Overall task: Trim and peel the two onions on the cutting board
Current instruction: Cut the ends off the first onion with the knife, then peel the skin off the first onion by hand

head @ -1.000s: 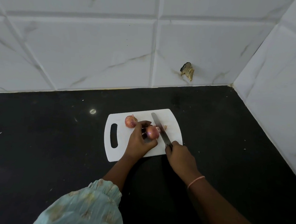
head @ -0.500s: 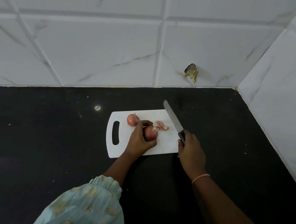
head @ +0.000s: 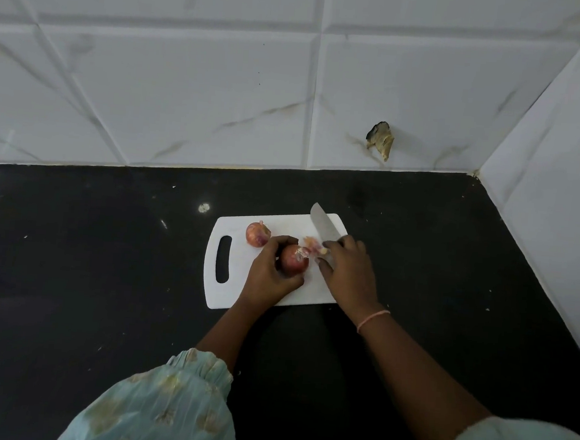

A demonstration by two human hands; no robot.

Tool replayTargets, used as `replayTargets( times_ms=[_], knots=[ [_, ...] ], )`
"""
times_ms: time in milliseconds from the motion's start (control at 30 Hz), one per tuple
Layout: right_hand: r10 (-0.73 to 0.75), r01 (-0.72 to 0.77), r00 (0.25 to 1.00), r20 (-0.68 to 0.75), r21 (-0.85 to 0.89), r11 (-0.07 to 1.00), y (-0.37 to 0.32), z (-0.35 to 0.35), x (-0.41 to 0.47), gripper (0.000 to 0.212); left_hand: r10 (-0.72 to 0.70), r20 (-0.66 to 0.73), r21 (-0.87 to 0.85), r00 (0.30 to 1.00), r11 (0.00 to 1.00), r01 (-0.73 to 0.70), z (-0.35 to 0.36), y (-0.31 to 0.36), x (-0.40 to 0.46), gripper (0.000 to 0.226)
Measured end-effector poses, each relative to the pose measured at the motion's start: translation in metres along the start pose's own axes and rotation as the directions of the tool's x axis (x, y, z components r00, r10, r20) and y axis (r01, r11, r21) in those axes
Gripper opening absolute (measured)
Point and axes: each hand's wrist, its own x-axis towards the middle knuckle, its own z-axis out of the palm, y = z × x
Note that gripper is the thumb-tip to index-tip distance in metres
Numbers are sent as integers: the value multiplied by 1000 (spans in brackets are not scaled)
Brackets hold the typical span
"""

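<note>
While the left hand (head: pixel 271 270) clamps one onion (head: pixel 293 259) against the white cutting board (head: pixel 228 294), fingers curled over its top and thumb underneath, the second onion (head: pixel 257 234) sits untouched just beyond that hand, nearer the board's handle slot, with its skin fully on. To the right of the held onion, its cut end shows pale and ragged, and a trimmed scrap (head: pixel 311 242) lies on the board touching that end. A second ago the blade was laid across this onion; half a second ago it had swung clear out to the right. Now the right hand (head: pixel 346 275) has come back in, fist wrapped around the handle of the knife (head: pixel 322 227), blade pointing away toward the wall, fingertips right at the cut end. My reading is that one end is trimmed and the skin is about to be lifted from there; the other end and the whole second onion remain. No brand, label or writing is legible anywhere on the board, knife, dark table (head: pixel 72 273) or tiles.
</note>
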Motion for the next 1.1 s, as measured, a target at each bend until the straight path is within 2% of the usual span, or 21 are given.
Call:
replayTargets(
  times_ms=[100, 200, 267, 367, 433, 500, 600, 733, 867, 1100],
  knots=[
    [-25, 26, 1000, 9, -72, 997, -8, 8, 9, 21, 3, -1, 14, 1000, 1000, -2, 0, -1, 0, 62],
    [2, -3, 999, -37, -34, 999, -9, 14, 15, 12, 0, -5, 12, 1000, 1000, 0, 0, 1, 1, 62],
    [66, -57, 997, -48, 158, 986, -6, 13, 18, 9, -6, -5, 7, 1000, 1000, 6, -1, 2, 0, 62],
    [272, -185, 957, -98, 515, 837, 7, -2, 18, 13, -28, -2, -9, 1000, 1000, 28, -2, 4, 0, 61],
    [432, -279, 890, -147, 574, 770, 27, -13, 14, 12, -42, 2, -17, 999, 999, 42, -2, 3, 0, 61],
    [505, -360, 841, -192, 499, 788, 53, -18, 7, 6, -48, 9, -17, 999, 999, 48, -2, 3, 0, 61],
    [505, -420, 847, -168, 372, 828, 70, -19, -5, 4, -43, 18, -16, 999, 999, 43, -2, 3, 0, 59],
    [415, -318, 887, -204, 381, 868, 48, -18, -18, 7, -52, 16, -30, 999, 998, 53, -2, 5, 1, 56],
    [258, -257, 966, 18, 182, 949, 30, -7, -24, 34, -58, 11, -53, 998, 997, 59, -3, 4, 1, 55],
    [213, -215, 976, 32, 204, 955, 30, -12, -10, 22, -54, 32, -67, 998, 996, 56, -6, 4, 0, 56]
  ],
)
